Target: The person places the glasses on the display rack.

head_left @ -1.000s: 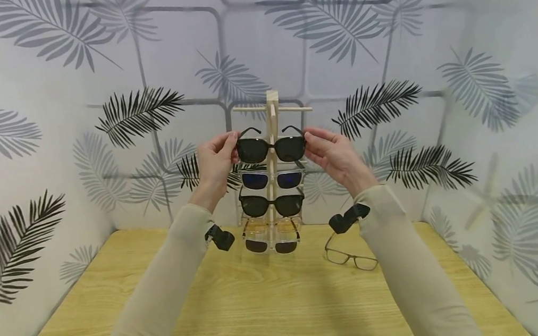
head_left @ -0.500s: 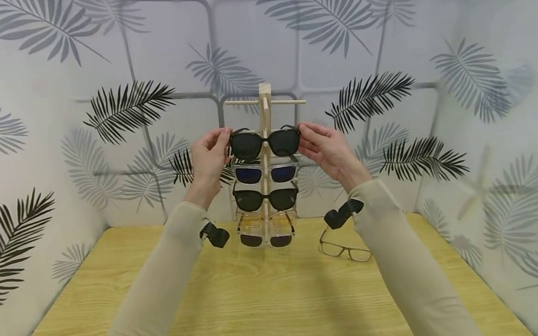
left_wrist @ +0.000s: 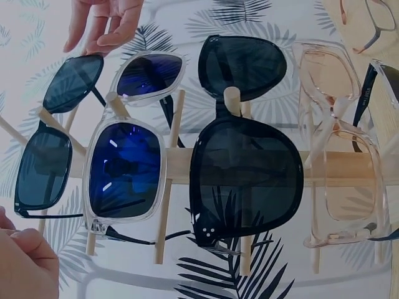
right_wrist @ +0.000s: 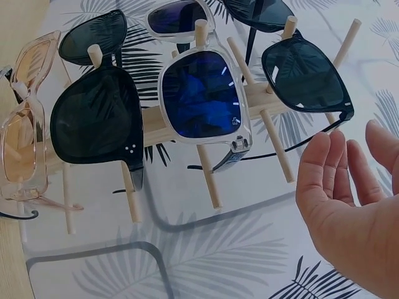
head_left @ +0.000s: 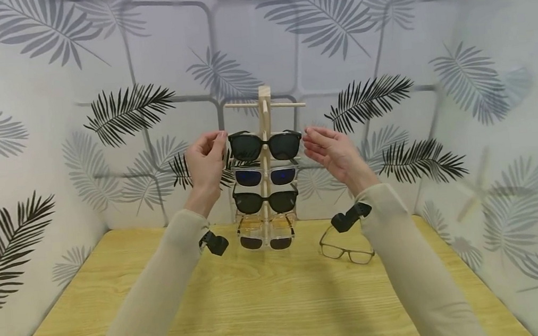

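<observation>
Black sunglasses (head_left: 265,146) rest on the wooden display stand (head_left: 266,119), one peg level below its bare top rod. My left hand (head_left: 205,163) is just beside their left end, thumb and forefinger close together, holding nothing. In the left wrist view, a small gap separates that hand (left_wrist: 28,261) from the frame. At the other end, my right hand (head_left: 332,154) stands apart from the sunglasses, its fingers loosely bent around nothing. The right wrist view shows its fingertips just below the sunglasses' hinge corner (right_wrist: 346,115).
Lower on the stand hang clear-framed blue-lens sunglasses (head_left: 266,176), another black pair (head_left: 266,201), clear peach-tinted glasses (left_wrist: 346,174) and a dark-lensed pair (head_left: 266,242). Thin-framed eyeglasses (head_left: 347,253) lie on the wooden table (head_left: 262,307) near the right wrist. Leaf-patterned walls enclose the table.
Both hands held the top black sunglasses by their ends and lowered them slightly onto the stand. Now the fingers have let go and moved outward, the right hand farther.
</observation>
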{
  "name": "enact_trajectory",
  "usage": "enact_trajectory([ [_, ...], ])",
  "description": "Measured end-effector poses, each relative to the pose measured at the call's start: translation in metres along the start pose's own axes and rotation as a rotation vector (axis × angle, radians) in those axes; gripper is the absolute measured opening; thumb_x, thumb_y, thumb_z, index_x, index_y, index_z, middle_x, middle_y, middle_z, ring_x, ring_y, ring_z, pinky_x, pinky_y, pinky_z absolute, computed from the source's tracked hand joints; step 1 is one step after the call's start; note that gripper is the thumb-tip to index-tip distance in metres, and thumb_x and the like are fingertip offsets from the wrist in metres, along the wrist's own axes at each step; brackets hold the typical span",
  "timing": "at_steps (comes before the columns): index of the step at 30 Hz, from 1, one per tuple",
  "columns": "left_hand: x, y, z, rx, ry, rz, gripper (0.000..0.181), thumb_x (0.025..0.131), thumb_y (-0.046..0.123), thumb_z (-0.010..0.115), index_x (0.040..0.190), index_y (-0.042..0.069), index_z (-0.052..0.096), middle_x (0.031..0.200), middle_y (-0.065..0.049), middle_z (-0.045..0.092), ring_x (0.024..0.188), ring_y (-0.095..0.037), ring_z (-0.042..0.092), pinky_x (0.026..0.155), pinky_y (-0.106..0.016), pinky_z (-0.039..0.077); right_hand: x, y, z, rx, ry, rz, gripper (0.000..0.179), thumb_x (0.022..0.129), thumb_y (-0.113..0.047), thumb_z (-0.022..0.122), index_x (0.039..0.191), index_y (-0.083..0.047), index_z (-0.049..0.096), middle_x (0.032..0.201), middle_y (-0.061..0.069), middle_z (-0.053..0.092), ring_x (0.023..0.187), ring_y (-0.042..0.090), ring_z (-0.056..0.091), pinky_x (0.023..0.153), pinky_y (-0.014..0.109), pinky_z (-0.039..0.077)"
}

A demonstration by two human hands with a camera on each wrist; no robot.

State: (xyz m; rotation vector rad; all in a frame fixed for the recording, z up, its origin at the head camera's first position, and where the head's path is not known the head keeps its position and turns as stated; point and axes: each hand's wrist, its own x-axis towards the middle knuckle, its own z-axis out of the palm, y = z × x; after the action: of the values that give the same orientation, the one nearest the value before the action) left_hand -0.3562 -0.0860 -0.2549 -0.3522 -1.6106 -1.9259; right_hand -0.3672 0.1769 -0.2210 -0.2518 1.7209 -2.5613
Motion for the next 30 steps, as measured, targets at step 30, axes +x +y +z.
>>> enact_trajectory([
  [30, -0.078, -0.056, 0.020, 0.019, -0.214, -0.021, 0.017, 0.097, 0.012, 0.061, 0.095, -0.003, 0.068, 0.055, 0.004, 0.049, 0.048, -0.010, 0.042, 0.045, -0.023, 0.033, -0.051, 0.082, -0.042, -0.320, -0.118, 0.070, 0.008, 0.097, -0.016, 0.063, 0.103, -0.014, 0.069, 0.094, -0.006, 0.067, 0.081, 0.009, 0.063, 0.075, 0.023, 0.055],
])
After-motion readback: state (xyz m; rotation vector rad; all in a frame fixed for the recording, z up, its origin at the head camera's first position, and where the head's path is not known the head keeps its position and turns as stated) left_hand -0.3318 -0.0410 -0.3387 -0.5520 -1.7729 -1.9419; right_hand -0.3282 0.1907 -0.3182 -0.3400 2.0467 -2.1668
